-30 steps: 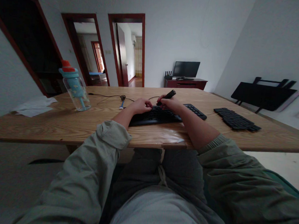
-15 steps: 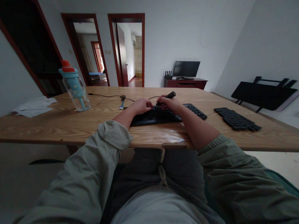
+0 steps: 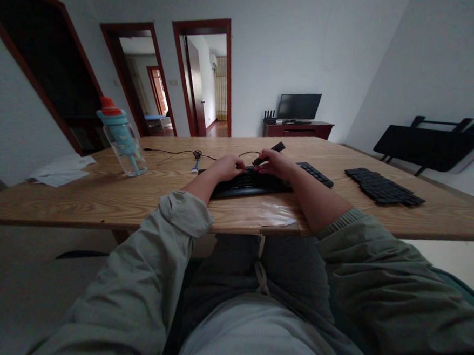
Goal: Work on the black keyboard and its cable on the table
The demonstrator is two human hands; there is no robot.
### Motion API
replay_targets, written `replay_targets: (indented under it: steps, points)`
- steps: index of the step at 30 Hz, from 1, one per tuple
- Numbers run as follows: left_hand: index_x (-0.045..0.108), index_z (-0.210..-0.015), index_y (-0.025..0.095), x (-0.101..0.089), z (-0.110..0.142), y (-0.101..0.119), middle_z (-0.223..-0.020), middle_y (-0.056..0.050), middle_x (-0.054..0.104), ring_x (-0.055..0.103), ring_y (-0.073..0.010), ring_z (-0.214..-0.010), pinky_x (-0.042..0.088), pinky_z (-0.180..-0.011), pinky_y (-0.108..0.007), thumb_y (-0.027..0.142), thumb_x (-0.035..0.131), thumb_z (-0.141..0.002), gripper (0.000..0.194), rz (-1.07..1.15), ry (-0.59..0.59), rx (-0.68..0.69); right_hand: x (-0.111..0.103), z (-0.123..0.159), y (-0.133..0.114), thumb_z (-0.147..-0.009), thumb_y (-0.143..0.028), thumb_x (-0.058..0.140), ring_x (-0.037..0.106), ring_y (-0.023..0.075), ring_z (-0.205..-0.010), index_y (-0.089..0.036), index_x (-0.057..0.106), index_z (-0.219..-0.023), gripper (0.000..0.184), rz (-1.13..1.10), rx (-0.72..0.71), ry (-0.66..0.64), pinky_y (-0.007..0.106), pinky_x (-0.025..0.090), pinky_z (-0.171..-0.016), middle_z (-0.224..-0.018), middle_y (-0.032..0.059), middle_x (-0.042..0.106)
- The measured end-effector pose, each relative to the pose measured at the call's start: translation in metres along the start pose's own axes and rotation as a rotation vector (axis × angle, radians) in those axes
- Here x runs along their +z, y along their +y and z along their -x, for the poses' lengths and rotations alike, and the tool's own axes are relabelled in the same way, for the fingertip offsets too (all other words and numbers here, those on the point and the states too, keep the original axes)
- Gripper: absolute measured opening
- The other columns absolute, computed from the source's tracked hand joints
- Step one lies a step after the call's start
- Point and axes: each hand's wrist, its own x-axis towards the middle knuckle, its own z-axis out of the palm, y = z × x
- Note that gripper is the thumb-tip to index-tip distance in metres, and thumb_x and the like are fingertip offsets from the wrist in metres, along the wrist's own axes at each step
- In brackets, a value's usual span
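Note:
A black keyboard (image 3: 256, 191) lies on the wooden table in front of me, with both hands over its top edge. My left hand (image 3: 228, 169) rests at its upper left part with the fingers bent together; whatever they may pinch is hidden. In my right hand (image 3: 276, 164) a black stick-shaped tool (image 3: 278, 147) is gripped, its thick end pointing up and right, its lower end down at the keys. The right fingertips are close to the left ones. To the right lies a pile of loose black keycaps (image 3: 382, 187).
A clear bottle (image 3: 125, 148) with a blue and red lid stands at the left, beside white papers (image 3: 62, 171). Behind the keyboard runs a thin black cable (image 3: 174, 152), near a small blue-and-white item (image 3: 195, 167). The wooden table (image 3: 137, 205) has a near edge before my lap.
The whole view has shifted slightly. My right hand has tilted the black tool a little, and its lower end shows more clearly. My left hand stays at the keyboard.

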Motion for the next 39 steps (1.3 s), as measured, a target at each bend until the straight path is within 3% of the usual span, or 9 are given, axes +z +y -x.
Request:
replay_targets:
  steps: [9,20,27,33,39]
  points:
    - [0.082,-0.102,0.018,0.0,0.002,0.005,-0.098,-0.005,0.081,0.071,-0.0205,-0.092,0.05,-0.082,-0.027,0.023,0.067,-0.093,0.019,-0.02,-0.02,-0.013,-0.006,-0.003,0.005,-0.072,-0.021,0.074,0.068,0.0196,-0.067,-0.023,0.051,-0.085,0.026,-0.002,-0.061,-0.092,0.029,0.056,-0.062,-0.077,0.0028,0.068]
    - [0.082,-0.099,0.017,0.001,0.001,0.002,-0.095,-0.005,0.08,0.07,-0.0195,-0.087,0.049,-0.078,-0.027,0.023,0.066,-0.092,0.018,-0.056,-0.018,0.018,0.0,0.002,0.002,-0.074,-0.016,0.071,0.067,0.0162,-0.064,-0.021,0.053,-0.08,0.02,0.085,-0.168,-0.133,0.026,0.056,-0.061,-0.077,0.0012,0.065]
    - [0.082,-0.103,0.019,-0.002,0.002,0.007,-0.1,-0.007,0.08,0.07,-0.0217,-0.091,0.049,-0.079,-0.028,0.023,0.063,-0.093,0.022,-0.147,-0.007,0.012,0.005,-0.001,0.003,-0.08,-0.015,0.063,0.064,0.0149,-0.059,-0.019,0.053,-0.079,0.01,0.237,-0.237,-0.038,0.026,0.055,-0.055,-0.073,0.0016,0.066]
    - [0.083,-0.106,0.019,-0.005,0.002,0.011,-0.104,-0.009,0.08,0.071,-0.025,-0.095,0.05,-0.082,-0.031,0.025,0.062,-0.094,0.025,-0.248,-0.045,0.029,0.008,-0.004,0.002,-0.084,-0.008,0.06,0.061,0.0139,-0.052,-0.02,0.053,-0.08,0.014,0.49,-0.408,0.002,0.023,0.049,-0.049,-0.065,-0.0005,0.065]
    - [0.083,-0.11,0.02,-0.005,0.002,0.002,-0.103,-0.008,0.08,0.071,-0.0234,-0.094,0.053,-0.085,-0.03,0.023,0.063,-0.093,0.026,-0.092,0.002,0.041,0.001,-0.008,0.005,-0.081,-0.007,0.065,0.059,0.0119,-0.054,-0.02,0.054,-0.081,0.017,0.574,-0.504,0.073,0.021,0.042,-0.048,-0.062,-0.0036,0.06]
